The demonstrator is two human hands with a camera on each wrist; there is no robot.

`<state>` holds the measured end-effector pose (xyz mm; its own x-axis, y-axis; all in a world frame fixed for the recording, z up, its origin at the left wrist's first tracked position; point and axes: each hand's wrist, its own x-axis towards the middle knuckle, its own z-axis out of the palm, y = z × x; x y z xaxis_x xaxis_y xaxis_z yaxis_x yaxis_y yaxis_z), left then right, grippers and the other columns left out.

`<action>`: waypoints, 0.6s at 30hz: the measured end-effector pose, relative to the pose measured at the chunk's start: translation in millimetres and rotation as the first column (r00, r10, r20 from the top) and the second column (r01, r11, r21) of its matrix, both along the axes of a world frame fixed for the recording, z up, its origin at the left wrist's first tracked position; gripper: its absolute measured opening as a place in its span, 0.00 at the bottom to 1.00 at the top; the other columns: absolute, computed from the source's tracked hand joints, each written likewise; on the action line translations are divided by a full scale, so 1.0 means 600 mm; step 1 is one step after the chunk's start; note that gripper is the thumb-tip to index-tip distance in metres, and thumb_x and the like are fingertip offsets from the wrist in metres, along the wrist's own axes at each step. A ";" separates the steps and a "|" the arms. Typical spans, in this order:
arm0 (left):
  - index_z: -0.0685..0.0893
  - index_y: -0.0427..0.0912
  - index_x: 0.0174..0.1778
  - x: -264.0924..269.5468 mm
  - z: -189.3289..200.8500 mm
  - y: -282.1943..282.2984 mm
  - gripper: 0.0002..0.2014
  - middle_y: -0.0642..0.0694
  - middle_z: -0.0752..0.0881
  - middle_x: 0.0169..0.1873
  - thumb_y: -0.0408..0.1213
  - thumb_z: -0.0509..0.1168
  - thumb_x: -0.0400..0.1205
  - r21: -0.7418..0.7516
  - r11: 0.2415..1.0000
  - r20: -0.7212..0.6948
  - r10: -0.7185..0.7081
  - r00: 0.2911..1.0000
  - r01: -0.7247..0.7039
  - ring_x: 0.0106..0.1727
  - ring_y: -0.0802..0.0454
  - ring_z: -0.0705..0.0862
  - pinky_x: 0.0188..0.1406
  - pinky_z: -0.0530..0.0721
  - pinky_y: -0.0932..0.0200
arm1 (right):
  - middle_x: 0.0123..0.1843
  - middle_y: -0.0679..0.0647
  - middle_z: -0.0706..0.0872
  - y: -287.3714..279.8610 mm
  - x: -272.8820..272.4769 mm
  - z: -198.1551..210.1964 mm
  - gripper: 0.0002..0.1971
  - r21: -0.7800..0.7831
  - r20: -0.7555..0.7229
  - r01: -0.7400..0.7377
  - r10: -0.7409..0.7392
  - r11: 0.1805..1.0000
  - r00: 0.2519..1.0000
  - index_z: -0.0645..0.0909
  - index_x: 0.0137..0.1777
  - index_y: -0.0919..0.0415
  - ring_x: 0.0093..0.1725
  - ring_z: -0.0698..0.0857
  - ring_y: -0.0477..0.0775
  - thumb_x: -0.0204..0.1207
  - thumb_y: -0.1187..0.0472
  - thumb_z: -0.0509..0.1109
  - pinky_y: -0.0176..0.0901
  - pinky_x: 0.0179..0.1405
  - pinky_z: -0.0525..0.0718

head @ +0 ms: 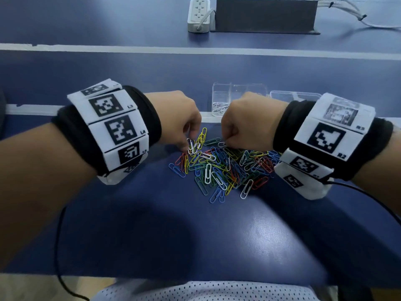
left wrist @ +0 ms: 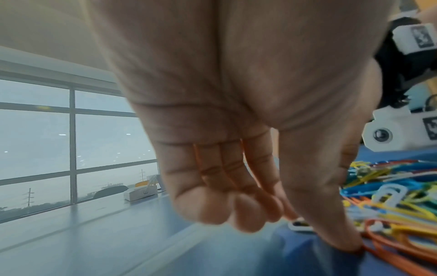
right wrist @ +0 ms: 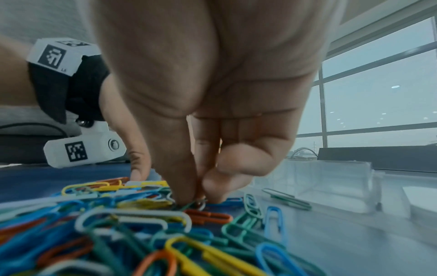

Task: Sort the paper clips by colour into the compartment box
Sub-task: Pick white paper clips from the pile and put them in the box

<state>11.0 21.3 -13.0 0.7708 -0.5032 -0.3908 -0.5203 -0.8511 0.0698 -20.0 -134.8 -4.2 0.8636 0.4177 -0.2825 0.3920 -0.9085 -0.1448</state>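
- Nearest lens: white mesh-fabric lap [head: 208, 290] at bottom edge, dark-blue tabletop [head: 195, 224] beyond.
- Mid-table: loose heap of multicoloured plastic-coated wire paper clips [head: 223, 168], unsorted, tangled, overlapping.
- Left hand [head: 175, 118] at heap's left edge; thumb tip [left wrist: 343, 240] down on table by an orange clip, other fingers curled in; whether a white clip is pinched – can't tell.
- Right hand [head: 247, 124] at heap's far edge, thumb and forefinger closed together on a grey wire clip [right wrist: 198, 202] amid the pile.
- Clear plastic compartment box [head: 238, 98] just behind hands, a few pale clips in left compartment; clear lid [head: 295, 96] beside it.
- Risk, as judged: interlocked clips lifting as a chain, dragging wrong colours w/ them; slick thin wire slipping from pinch; wristband [head: 303, 170] over heap's right side scattering clips toward table edge.
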 end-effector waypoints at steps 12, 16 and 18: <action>0.78 0.51 0.30 -0.018 0.000 0.022 0.08 0.57 0.78 0.24 0.43 0.68 0.74 -0.063 0.998 -0.003 -0.006 1.000 0.005 0.28 0.64 0.75 0.40 0.76 0.62 | 0.32 0.50 0.88 -0.008 0.001 0.017 0.03 0.096 -0.070 0.106 -0.099 0.990 0.993 0.81 0.35 0.53 0.37 0.82 0.52 0.67 0.56 0.69 0.39 0.42 0.80; 0.77 0.51 0.28 -0.026 0.002 0.023 0.09 0.56 0.79 0.25 0.42 0.68 0.72 -0.070 0.997 -0.013 0.011 1.000 -0.011 0.29 0.63 0.76 0.40 0.79 0.61 | 0.32 0.45 0.82 0.003 -0.004 0.016 0.09 0.154 -0.097 0.092 -0.078 0.984 0.992 0.83 0.49 0.48 0.36 0.77 0.50 0.71 0.58 0.65 0.37 0.32 0.72; 0.79 0.49 0.29 -0.029 0.005 0.022 0.06 0.55 0.80 0.25 0.43 0.69 0.71 -0.079 0.997 -0.008 0.022 1.000 -0.022 0.29 0.62 0.77 0.40 0.81 0.59 | 0.29 0.42 0.77 0.007 -0.005 0.016 0.13 0.163 -0.100 0.089 -0.073 0.983 0.992 0.85 0.52 0.48 0.30 0.75 0.44 0.72 0.59 0.63 0.33 0.32 0.71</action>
